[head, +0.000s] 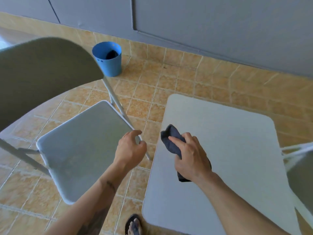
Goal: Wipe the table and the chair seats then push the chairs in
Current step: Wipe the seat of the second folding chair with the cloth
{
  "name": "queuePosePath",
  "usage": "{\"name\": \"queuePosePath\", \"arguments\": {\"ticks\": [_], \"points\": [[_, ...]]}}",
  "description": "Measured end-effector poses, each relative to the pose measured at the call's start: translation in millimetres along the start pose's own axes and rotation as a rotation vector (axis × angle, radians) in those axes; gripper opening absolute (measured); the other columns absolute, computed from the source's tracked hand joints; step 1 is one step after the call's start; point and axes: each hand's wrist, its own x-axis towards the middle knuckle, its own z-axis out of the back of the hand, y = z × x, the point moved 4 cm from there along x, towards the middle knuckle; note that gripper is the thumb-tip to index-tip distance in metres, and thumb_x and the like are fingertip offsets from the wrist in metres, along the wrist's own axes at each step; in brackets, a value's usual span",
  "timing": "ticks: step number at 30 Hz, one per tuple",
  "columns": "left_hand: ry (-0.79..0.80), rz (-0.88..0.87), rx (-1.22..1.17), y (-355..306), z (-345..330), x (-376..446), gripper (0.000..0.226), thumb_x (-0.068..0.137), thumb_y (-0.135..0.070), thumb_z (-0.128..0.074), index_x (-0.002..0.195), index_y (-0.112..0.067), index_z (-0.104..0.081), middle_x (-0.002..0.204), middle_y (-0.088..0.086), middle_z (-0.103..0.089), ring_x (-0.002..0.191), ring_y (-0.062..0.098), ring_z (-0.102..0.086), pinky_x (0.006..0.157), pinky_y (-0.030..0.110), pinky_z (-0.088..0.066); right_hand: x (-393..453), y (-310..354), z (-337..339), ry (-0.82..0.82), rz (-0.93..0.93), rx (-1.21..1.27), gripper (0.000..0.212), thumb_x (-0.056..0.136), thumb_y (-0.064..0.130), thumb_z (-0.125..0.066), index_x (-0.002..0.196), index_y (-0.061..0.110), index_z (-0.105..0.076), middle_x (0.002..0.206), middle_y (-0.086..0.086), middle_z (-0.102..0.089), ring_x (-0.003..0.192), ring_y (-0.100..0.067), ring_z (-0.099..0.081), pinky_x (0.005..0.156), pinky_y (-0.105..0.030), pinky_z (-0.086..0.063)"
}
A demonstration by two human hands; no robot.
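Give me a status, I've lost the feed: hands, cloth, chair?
Right hand gripping dark cloth over table. Left hand open, at corner of chair seat. Chair not pushed in; nothing blocking.

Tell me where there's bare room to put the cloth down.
The table is bare beyond the right hand holding the cloth. The chair seat is bare left of the left hand. Neither looks crowded.

A small white table [228, 150] with rounded corners stands on a floor [186, 78] of orange-beige tiles, and a dark cloth [171, 139] is at its left edge under a hand. On the same floor stand a grey folding chair [84, 150] just beside the table and a blue bucket [108, 63] near the wall.
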Motion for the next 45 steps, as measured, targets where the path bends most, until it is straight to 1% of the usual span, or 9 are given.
{"name": "queuePosePath", "arguments": {"ticks": [2,4,9,23,26,28,31,39,45], "points": [[0.061,-0.055,-0.045,-32.7,-21.1,-5.4,0.048,0.080,-0.018,-0.050,0.128,-0.020,-0.060,0.129,0.001,-0.062,0.115,0.019,-0.058,0.096,0.035,-0.048,-17.3,-32.0,20.4,-0.044,-0.059,-0.017,0.063,0.076,0.013,-0.057,0.138,0.027,-0.054,0.117,0.000,-0.049,0.101,-0.023,-0.046,0.077,-0.030,-0.044],[0.118,-0.084,-0.079,-64.8,-46.0,-10.8,0.047,0.079,-0.018,-0.047,0.124,-0.023,-0.061,0.123,-0.003,-0.064,0.103,0.013,-0.062,0.080,0.028,-0.053,-35.0,-67.2,39.3,-0.079,-0.122,-0.032,0.063,0.077,0.013,-0.058,0.138,0.028,-0.053,0.117,0.002,-0.048,0.100,-0.022,-0.046,0.074,-0.028,-0.042],[0.234,-0.164,-0.075,-139.2,-122.1,-32.5,0.040,0.083,-0.015,-0.047,0.117,-0.029,-0.063,0.113,-0.012,-0.063,0.085,-0.003,-0.060,0.049,0.006,-0.040,-86.7,-159.4,74.3,-0.180,-0.271,-0.007,0.063,0.076,0.012,-0.060,0.136,0.031,-0.054,0.114,0.005,-0.047,0.100,-0.021,-0.046,0.072,-0.027,-0.040],[0.541,-0.418,0.082,-316.9,-466.4,-167.4,0.029,0.092,-0.014,-0.054,0.113,-0.033,-0.064,0.114,-0.011,-0.064,0.085,0.006,-0.063,0.045,0.004,-0.041,-279.6,-467.4,127.9,-0.334,-0.612,0.043,0.059,0.078,0.017,-0.061,0.134,0.031,-0.051,0.112,0.002,-0.046,0.101,-0.023,-0.045,0.086,-0.037,-0.045],[0.627,-0.480,0.174,-334.9,-540.7,-184.3,0.029,0.094,-0.016,-0.053,0.115,-0.031,-0.064,0.118,-0.008,-0.063,0.090,0.010,-0.064,0.057,0.007,-0.047,-308.7,-531.5,122.4,-0.292,-0.669,0.046,0.060,0.079,0.018,-0.059,0.136,0.032,-0.048,0.115,0.001,-0.045,0.102,-0.024,-0.044,0.088,-0.038,-0.044],[0.633,-0.520,0.250,-341.9,-584.4,-187.8,0.034,0.094,-0.014,-0.051,0.121,-0.029,-0.062,0.126,-0.002,-0.060,0.101,0.019,-0.062,0.077,0.020,-0.053,-323.9,-569.7,113.3,-0.263,-0.699,0.062,0.060,0.079,0.016,-0.058,0.136,0.031,-0.047,0.116,-0.001,-0.045,0.103,-0.026,-0.044,0.089,-0.039,-0.043],[0.591,-0.620,0.418,-346.6,-641.9,-183.6,0.044,0.091,-0.011,-0.054,0.134,-0.021,-0.055,0.138,0.006,-0.051,0.118,0.029,-0.053,0.099,0.033,-0.043,-332.1,-609.4,94.0,-0.237,-0.697,0.074,0.059,0.077,0.013,-0.058,0.134,0.029,-0.048,0.120,-0.004,-0.044,0.106,-0.028,-0.042,0.090,-0.040,-0.042],[0.455,-0.673,0.549,-300.8,-730.4,-153.4,0.053,0.098,-0.026,-0.042,0.150,-0.025,-0.034,0.162,0.003,-0.018,0.146,0.026,-0.022,0.116,0.043,-0.021,-318.7,-640.3,19.7,-0.100,-0.575,-0.049,0.088,0.074,0.029,-0.069,0.148,0.030,-0.021,0.135,-0.011,-0.030,0.110,-0.032,-0.035,0.087,-0.043,-0.037],[0.288,-0.747,0.607,-283.9,-750.4,-156.6,0.055,0.095,-0.040,-0.034,0.149,-0.032,-0.034,0.163,-0.003,-0.015,0.149,0.016,-0.008,0.120,0.044,-0.002,-341.5,-676.5,17.7,-0.248,-0.616,0.028,0.072,0.070,0.020,-0.057,0.140,0.031,-0.044,0.111,-0.007,-0.043,0.092,-0.029,-0.041,0.077,-0.043,-0.042]]}}
